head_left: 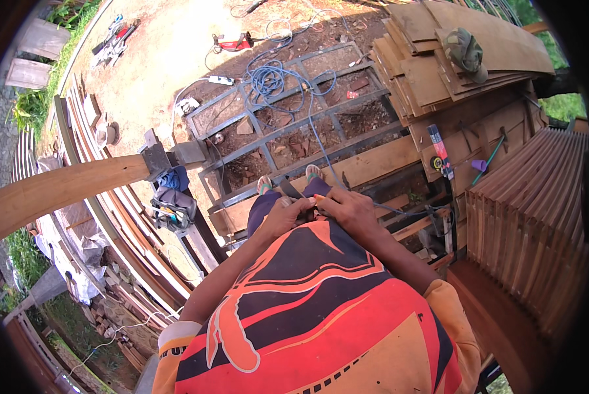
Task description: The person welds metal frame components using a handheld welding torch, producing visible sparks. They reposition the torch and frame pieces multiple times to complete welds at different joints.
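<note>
Above a pair of sandalled feet point(264, 184), close to the orange, red and black patterned shirt point(320, 302), both bare hands meet. Right hand point(350, 209): fingers curled, thumb side toward the left, pinching a small bright-orange piece point(318, 196). Left hand point(288, 215): fingers bent, thumb pointing at the orange piece; cannot tell what, if anything, they close on. Dark, flat, blade-like strip point(290, 188) slants just beyond the left hand — which hand holds it, unclear.

Ground ahead: grey metal grid frame point(336, 123), with loosely coiled blue cable point(266, 80) lying over it. Farther off, a red-and-black power tool point(234, 43) on sunlit soil.

Right side: stacked brown sheets of board point(432, 62), camouflage-patterned cap point(463, 51) on top. Nearer, a small purple cup point(479, 165) touches or nearly touches a thin green stick point(490, 159); beside them, a tall stack of reddish-brown wooden slats point(524, 217).

Left side: dark open-topped bag point(176, 209) near a post, long pale strips point(120, 226) beyond.
</note>
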Demonstrator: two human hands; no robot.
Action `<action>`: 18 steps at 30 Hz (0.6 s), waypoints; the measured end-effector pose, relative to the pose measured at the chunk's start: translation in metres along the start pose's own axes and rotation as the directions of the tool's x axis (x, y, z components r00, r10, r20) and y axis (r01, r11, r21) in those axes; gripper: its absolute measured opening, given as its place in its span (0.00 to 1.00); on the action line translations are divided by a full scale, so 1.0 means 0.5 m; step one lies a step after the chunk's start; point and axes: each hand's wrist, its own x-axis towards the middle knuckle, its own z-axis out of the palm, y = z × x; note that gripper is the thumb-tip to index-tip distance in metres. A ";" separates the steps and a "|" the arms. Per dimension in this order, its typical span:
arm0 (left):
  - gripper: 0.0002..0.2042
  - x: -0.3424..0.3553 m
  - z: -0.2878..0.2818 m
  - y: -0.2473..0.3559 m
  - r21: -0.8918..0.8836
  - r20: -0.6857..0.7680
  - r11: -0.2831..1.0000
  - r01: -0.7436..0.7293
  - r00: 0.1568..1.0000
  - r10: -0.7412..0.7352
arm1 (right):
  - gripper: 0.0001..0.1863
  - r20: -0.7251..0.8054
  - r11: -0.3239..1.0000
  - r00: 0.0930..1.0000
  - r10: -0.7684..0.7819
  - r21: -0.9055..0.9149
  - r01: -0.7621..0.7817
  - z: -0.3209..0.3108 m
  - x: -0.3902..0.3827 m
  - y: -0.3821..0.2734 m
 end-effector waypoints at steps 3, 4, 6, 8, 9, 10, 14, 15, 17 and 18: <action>0.14 -0.019 0.024 0.018 -0.038 -0.074 0.999 0.011 0.997 -0.014 | 0.08 0.020 1.000 1.000 0.015 0.027 -0.015 0.007 0.001 0.004; 0.14 -0.015 0.020 0.015 -0.018 -0.084 1.000 0.011 0.996 -0.013 | 0.07 0.015 0.999 1.000 0.009 0.046 -0.009 0.008 0.001 0.005; 0.14 -0.005 0.014 0.008 0.020 -0.105 1.000 0.014 0.994 -0.012 | 0.07 0.010 0.998 1.000 -0.013 0.068 0.012 0.006 0.001 0.005; 0.16 -0.005 0.014 0.004 0.015 -0.113 1.000 0.004 0.994 -0.002 | 0.06 0.007 0.996 0.999 -0.042 0.073 0.041 0.004 0.002 0.005; 0.17 -0.005 0.015 0.004 0.012 -0.116 1.000 -0.001 0.993 0.002 | 0.06 0.009 0.998 0.999 -0.047 0.038 0.046 0.004 0.000 0.006; 0.18 -0.001 0.012 -0.003 0.022 -0.102 1.000 -0.017 0.995 0.019 | 0.06 0.010 0.999 0.999 -0.051 0.003 0.051 0.004 -0.002 0.006; 0.22 0.011 -0.007 -0.013 0.100 -0.019 0.992 -0.079 0.997 0.081 | 0.05 -0.037 0.997 0.998 -0.050 -0.067 0.047 0.014 -0.006 0.009; 0.22 0.010 -0.009 -0.010 0.127 0.008 0.988 -0.092 0.996 0.092 | 0.06 -0.031 0.996 0.998 -0.058 -0.074 0.055 0.017 -0.007 0.012; 0.22 0.010 -0.004 -0.011 0.098 -0.013 0.991 -0.096 0.995 0.098 | 0.09 -0.020 0.993 0.997 -0.076 -0.088 0.074 0.020 -0.008 0.020; 0.22 0.011 -0.001 -0.011 0.083 -0.026 0.992 -0.098 0.995 0.101 | 0.10 0.007 0.993 0.996 -0.092 -0.068 0.093 0.017 -0.004 0.020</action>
